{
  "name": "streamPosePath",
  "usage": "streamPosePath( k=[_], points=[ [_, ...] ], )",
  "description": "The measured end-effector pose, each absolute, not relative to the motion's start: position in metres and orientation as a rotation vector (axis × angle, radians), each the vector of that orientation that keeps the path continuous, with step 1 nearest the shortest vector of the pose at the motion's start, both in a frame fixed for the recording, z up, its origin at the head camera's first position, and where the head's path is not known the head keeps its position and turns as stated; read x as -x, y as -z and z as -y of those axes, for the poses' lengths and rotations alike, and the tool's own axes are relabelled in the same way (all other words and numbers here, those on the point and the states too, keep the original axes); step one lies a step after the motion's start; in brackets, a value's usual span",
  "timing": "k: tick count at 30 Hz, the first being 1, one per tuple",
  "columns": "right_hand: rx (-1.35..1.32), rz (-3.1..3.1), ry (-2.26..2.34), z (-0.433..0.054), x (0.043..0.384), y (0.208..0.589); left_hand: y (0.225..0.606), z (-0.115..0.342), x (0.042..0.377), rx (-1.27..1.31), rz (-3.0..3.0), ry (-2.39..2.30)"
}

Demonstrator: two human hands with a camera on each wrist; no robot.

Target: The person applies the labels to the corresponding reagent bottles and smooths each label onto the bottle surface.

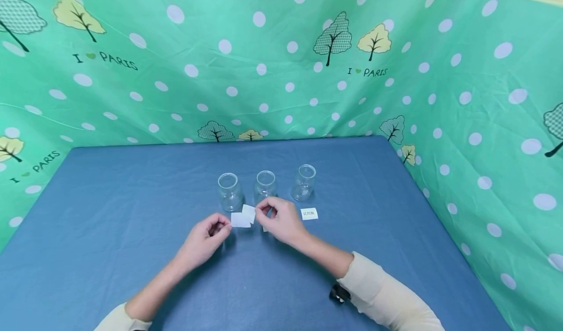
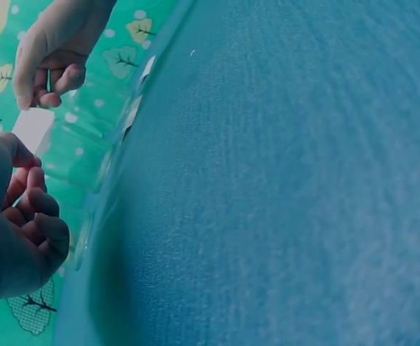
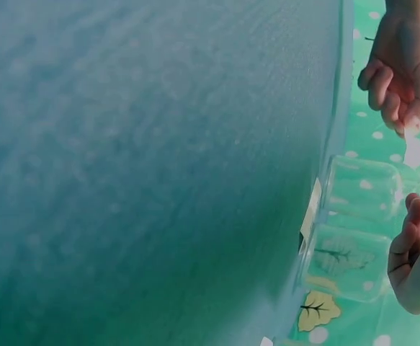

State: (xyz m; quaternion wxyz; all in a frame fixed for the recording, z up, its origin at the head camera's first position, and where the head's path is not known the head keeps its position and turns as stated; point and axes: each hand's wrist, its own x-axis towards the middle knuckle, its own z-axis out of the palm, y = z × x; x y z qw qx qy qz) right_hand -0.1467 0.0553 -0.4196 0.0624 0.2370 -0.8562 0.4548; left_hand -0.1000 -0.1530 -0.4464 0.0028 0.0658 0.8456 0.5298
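In the head view my left hand (image 1: 203, 239) pinches a white paper slip (image 1: 240, 220) by its left edge. A second, tilted white paper slip (image 1: 248, 213) overlaps it, and my right hand (image 1: 281, 219) pinches that one at its right side. Both slips are held above the table, in front of the left glass jar (image 1: 230, 201). From the left wrist, the white paper (image 2: 32, 128) spans the space between the two hands' fingertips. Seen from the right wrist, the paper (image 3: 414, 150) hangs at the left hand's fingertips.
A middle glass jar (image 1: 266, 178) and a right glass jar (image 1: 304, 184) stand upright in a row with the left one. A label with handwriting (image 1: 309, 213) lies before the right jar. Another slip (image 1: 265, 229) shows partly beneath my right hand. Polka-dot fabric (image 1: 281, 77) hangs behind the blue table (image 1: 132, 213).
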Motion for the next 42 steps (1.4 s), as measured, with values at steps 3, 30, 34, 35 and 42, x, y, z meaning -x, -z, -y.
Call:
streamPosePath(
  k=[3,30,34,35,42],
  points=[
    [-0.651,2.616,-1.409,-0.0578,0.1486,0.4194,0.4474,0.1528,0.0999,-0.191,-2.650,-1.658],
    [-0.531,2.665,-1.371,-0.0649,0.1520,0.4230,0.4479,0.1540,0.0917,0.039,-2.868,-1.007],
    [-0.540,2.668,-1.368,-0.0645,0.1522,0.4237,0.4470,0.1538,0.0907,0.041,-2.865,-0.984],
    [-0.542,2.670,-1.368,-0.0644,0.1520,0.4234,0.4468,0.1538,0.0905,0.040,-2.866,-0.982],
    [-0.539,2.679,-1.351,-0.0637,0.1516,0.4235,0.4460,0.1549,0.0903,0.034,-2.869,-0.973]
  ],
)
